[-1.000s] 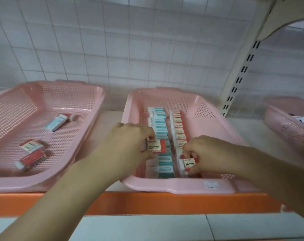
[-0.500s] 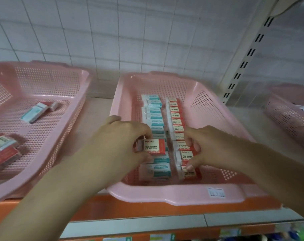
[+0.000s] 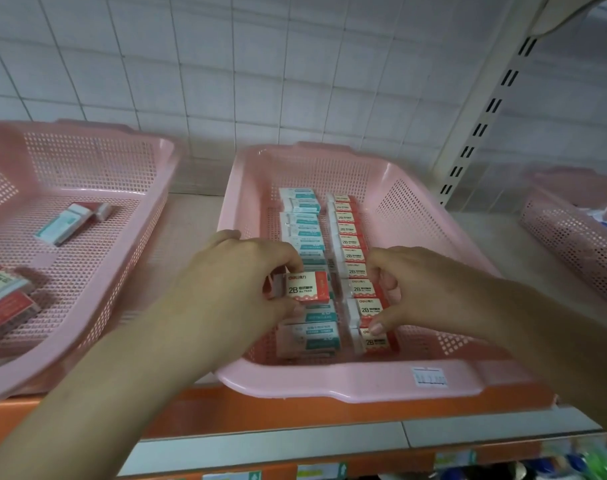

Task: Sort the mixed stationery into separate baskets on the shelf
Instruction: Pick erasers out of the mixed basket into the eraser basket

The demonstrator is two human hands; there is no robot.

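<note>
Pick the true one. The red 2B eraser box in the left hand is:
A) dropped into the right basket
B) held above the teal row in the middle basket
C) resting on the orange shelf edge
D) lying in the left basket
B: the left hand pinches the red 2B eraser box over the teal row inside the middle basket, while the right hand grips a box in the red row.

"deli" and "2B" on red eraser box (image 3: 307,287); "2B" down row of red boxes (image 3: 351,243)
</note>
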